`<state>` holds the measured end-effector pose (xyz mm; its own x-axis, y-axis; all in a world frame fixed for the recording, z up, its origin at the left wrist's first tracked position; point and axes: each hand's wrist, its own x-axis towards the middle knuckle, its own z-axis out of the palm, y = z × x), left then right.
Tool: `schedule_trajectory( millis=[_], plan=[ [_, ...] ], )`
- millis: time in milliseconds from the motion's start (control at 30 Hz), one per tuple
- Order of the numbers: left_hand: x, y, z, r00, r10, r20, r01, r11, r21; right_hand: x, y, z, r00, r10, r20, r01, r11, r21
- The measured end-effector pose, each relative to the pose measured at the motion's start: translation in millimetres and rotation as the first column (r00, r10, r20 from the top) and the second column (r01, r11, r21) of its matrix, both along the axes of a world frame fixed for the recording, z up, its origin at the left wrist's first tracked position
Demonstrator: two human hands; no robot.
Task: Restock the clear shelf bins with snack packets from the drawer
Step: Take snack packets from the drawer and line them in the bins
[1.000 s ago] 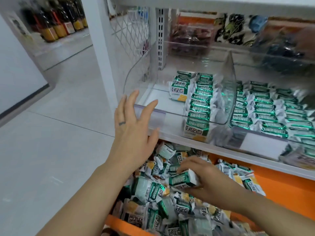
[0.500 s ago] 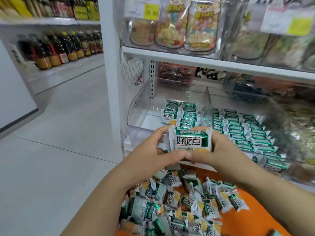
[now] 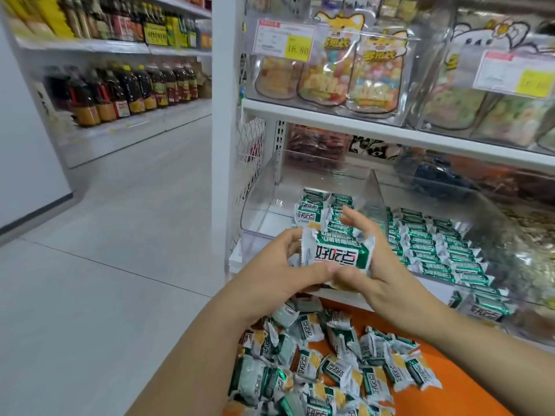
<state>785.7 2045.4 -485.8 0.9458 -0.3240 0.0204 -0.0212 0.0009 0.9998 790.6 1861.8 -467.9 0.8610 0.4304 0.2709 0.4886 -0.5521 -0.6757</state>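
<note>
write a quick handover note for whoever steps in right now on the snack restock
Hands: left hand and right hand both hold one snack packet, in front of the left clear bin.
Done: the left clear bin has a short stack of packets on its right side; the right clear bin is lined with rows.
Left: place the held packet, then fill the bin's bare left part from the loose packets in the orange drawer.

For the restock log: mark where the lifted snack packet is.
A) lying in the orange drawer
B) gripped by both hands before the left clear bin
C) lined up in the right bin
B: the left hand and right hand grip the snack packet between them, in front of the left clear bin.
</note>
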Motion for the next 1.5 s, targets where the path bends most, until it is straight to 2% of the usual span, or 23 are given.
schedule_trajectory(
  millis=[100,167,233,300,433,533,633,700,833,1000,1167,1300,1367,1500],
  plan=[
    [5.1,8.5,-0.1,0.992,0.069,0.101,-0.087,0.978,0.19,8.0,-4.0,11.9,1.0,-0.011,0.026,0.012,0.998,-0.054],
    [6.7,11.7,0.1,0.989,0.065,0.136,-0.1,0.959,0.266,15.5,-5.6,24.1,0.998,0.054,-0.015,-0.055,0.983,-0.175],
    [8.6,12.7,0.3,0.988,0.052,0.145,-0.09,0.958,0.272,22.0,-4.0,33.8,0.99,0.132,-0.059,-0.144,0.926,-0.349],
    [9.9,14.1,0.9,0.988,0.048,0.144,-0.081,0.969,0.232,26.6,0.4,42.0,0.983,0.18,-0.031,-0.174,0.87,-0.462],
    [9.3,19.4,7.3,0.984,0.082,0.159,-0.111,0.977,0.184,36.9,13.5,56.8,0.975,0.217,0.043,-0.171,0.863,-0.474],
    [12.9,24.2,10.5,0.959,0.217,0.182,-0.249,0.953,0.171,58.4,20.7,60.7,0.973,0.201,0.117,-0.131,0.888,-0.441],
    [21.5,35.1,4.7,0.883,0.37,0.288,-0.45,0.844,0.293,93.2,24.1,49.4,0.982,0.085,0.166,-0.016,0.925,-0.38],
    [25.5,39.9,0.5,0.857,0.378,0.351,-0.504,0.758,0.414,121.1,24.6,32.5,0.984,-0.004,0.176,0.073,0.919,-0.387],
    [35.3,38.6,-11.0,0.875,0.255,0.412,-0.468,0.661,0.586,169.1,29.3,-8.9,0.989,-0.098,0.108,0.139,0.851,-0.506],
    [45.8,39.6,-23.2,0.937,0.178,0.3,-0.342,0.635,0.693,194.8,34.7,-41.4,0.986,-0.164,-0.039,0.109,0.8,-0.59],
    [49.3,44.5,-27.1,0.935,0.179,0.306,-0.348,0.633,0.692,199.9,30.3,-50.8,0.973,-0.178,0.145,0.222,0.565,-0.795],
    [49.7,43.9,-29.5,0.931,0.177,0.319,-0.356,0.635,0.686,197.0,31.3,-42.5,0.967,-0.197,0.161,0.233,0.437,-0.869],
    [50.5,43.4,-30.0,0.932,0.173,0.319,-0.354,0.63,0.692,193.9,32.8,-42.2,0.961,-0.199,0.192,0.261,0.418,-0.87],
    [50.7,43.0,-29.4,0.93,0.174,0.323,-0.358,0.625,0.694,184.4,38.7,-44.0,0.955,-0.143,0.262,0.298,0.467,-0.832]
  ],
)
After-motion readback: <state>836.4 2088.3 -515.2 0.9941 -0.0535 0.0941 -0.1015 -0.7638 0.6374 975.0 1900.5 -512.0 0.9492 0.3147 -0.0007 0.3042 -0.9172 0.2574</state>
